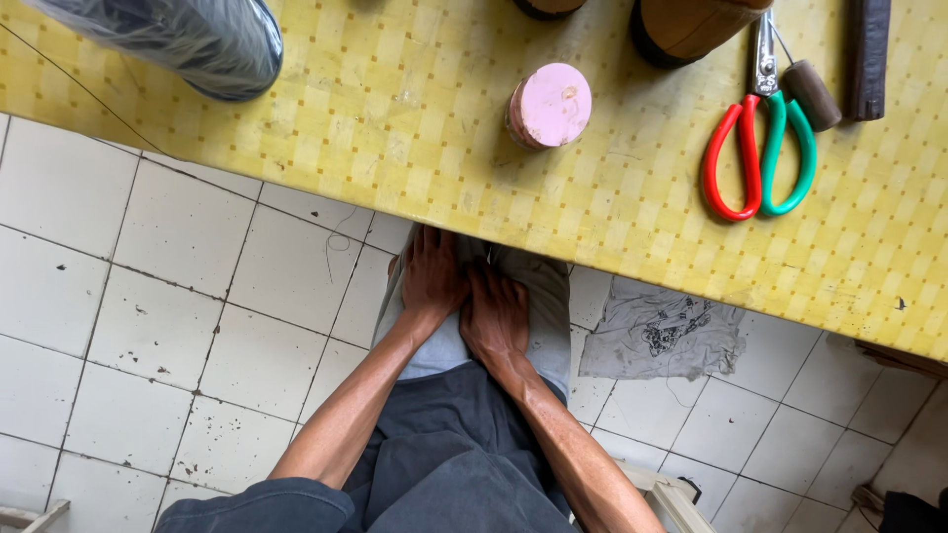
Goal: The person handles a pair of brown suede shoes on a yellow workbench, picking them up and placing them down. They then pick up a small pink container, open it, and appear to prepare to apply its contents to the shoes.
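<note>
I look down past a yellow checked table [415,128] onto a white tiled floor [178,296]. Both hands lie flat, fingers open, on a pale grey cloth [538,296] spread over the lap, just under the table edge: left hand [432,276], right hand [496,314]. Gripped by nothing, the cloth could slide to the dirty floor if the knees shift, I judge. The scissors [758,148] lie well apart.

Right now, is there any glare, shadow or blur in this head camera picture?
Head view: soft, even daylight, everything sharp; the grey plastic-wrapped bundle at top left shows pale sheen; the yellow checked tabletop shades the fingertips of the left hand and right hand, which rest on light grey cloth on the lap.
</note>
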